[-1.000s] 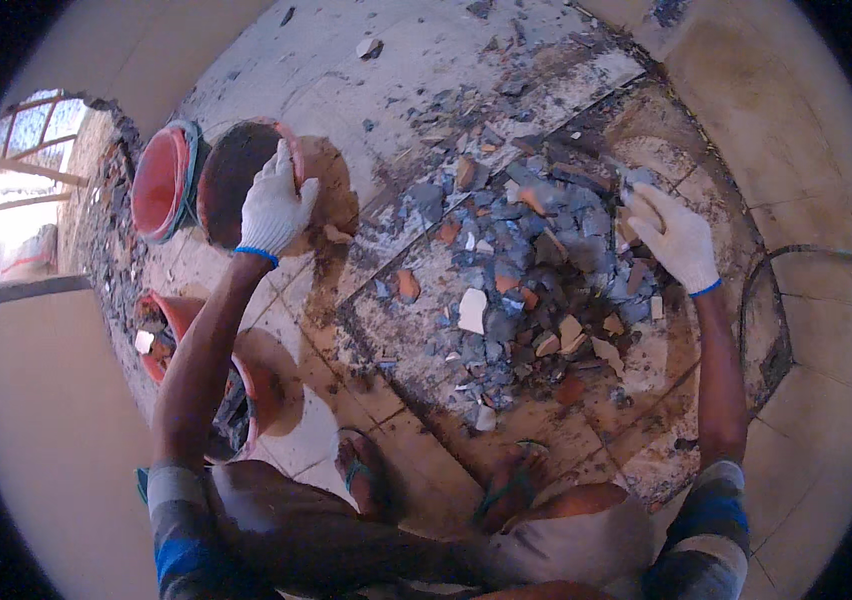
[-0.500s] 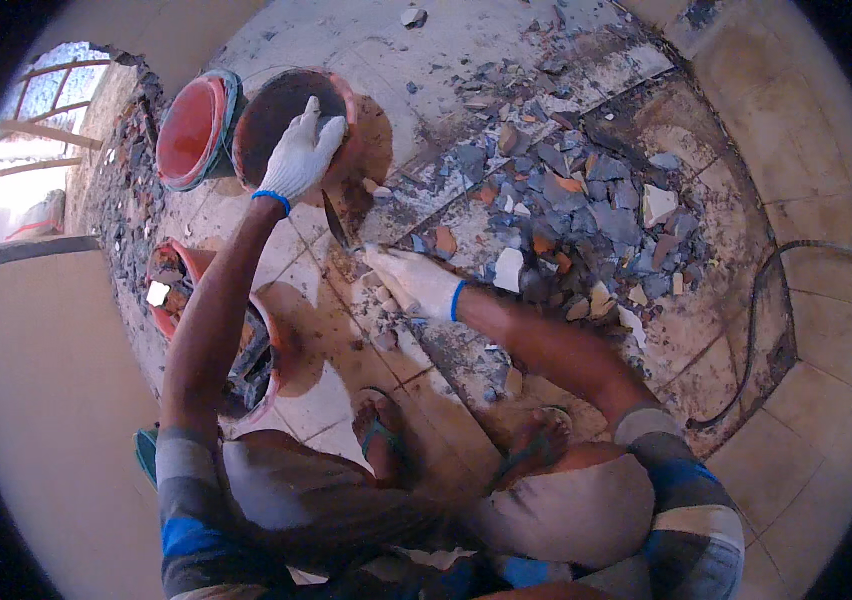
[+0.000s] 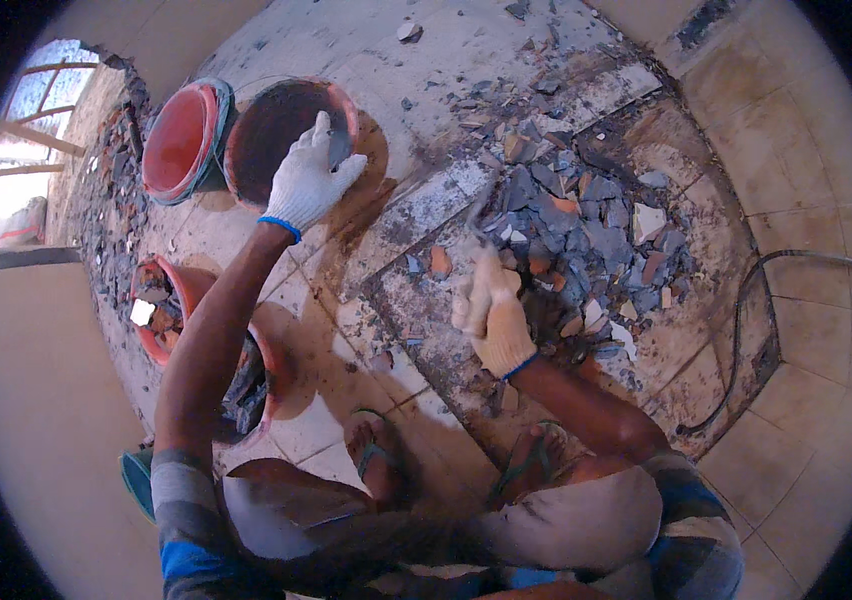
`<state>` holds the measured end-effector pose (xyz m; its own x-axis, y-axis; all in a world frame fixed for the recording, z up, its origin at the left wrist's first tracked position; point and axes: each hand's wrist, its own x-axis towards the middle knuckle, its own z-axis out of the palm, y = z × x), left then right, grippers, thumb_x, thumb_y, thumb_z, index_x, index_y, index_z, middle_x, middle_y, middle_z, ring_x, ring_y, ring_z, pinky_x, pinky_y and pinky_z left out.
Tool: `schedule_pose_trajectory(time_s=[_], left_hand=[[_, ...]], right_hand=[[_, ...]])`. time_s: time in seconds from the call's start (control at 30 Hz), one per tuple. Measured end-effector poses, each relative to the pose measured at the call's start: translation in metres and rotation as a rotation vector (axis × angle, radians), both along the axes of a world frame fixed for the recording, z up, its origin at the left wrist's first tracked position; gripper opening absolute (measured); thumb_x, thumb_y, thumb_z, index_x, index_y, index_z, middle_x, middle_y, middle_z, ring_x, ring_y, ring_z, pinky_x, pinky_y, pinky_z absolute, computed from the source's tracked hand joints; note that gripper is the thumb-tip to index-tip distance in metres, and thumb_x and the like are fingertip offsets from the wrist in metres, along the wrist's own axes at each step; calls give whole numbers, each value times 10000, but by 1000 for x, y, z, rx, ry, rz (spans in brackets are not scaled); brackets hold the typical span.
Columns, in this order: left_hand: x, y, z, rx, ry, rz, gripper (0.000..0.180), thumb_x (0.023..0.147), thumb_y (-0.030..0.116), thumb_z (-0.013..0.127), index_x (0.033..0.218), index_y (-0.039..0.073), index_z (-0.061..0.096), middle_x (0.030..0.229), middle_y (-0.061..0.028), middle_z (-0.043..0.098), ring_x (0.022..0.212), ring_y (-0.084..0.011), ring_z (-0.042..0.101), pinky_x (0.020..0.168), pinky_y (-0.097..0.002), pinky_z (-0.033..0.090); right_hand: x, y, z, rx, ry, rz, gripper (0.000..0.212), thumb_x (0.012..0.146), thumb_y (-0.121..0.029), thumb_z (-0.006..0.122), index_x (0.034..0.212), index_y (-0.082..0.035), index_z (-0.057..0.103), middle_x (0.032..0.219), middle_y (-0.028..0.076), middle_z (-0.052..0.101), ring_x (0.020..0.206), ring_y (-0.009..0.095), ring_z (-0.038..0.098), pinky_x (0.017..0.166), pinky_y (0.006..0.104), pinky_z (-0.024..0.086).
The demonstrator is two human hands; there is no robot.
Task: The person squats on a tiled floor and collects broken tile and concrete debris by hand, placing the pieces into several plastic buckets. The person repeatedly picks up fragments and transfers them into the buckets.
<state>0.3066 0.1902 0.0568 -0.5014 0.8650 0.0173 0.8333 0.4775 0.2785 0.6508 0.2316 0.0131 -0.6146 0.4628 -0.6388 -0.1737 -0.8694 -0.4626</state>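
Head view: gloved hands over a bucket and a rubble heap.

Left hand [image 3: 308,182], fingers spread, lies flat on the near rim of the dark bucket [image 3: 276,130], which stands beside a red bucket [image 3: 178,140]. Right hand [image 3: 491,312] is fisted around a trowel handle; the trowel [image 3: 481,205] blade digs into the rubble heap [image 3: 586,240] on the broken floor.

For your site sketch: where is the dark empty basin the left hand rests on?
In the head view, the dark basin sits upper left on the floor, touching the red basin on its left, with the left hand on its near rim.
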Motion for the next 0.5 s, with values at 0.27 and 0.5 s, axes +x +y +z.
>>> schedule_pose_trajectory(time_s=[0.27, 0.5], left_hand=[[-26, 50, 17, 194, 482, -56, 937, 1006, 602, 675, 1612, -79, 457, 1626, -342, 499, 1509, -500, 483, 1251, -546, 398], [-59, -3, 51, 336, 353, 182, 741, 1066, 460, 625, 1579, -65, 516, 1549, -297, 585, 1461, -468, 530, 1258, -543, 380]], right_hand=[[-100, 64, -57, 577, -58, 262, 430, 1135, -508, 607, 1326, -123, 591, 833, 14, 592, 627, 151, 574, 568, 311, 474], [-46, 71, -57, 113, -81, -169, 325, 1120, -519, 619, 1021, -210, 606, 822, -39, 555, 609, 110, 526, 520, 298, 422]])
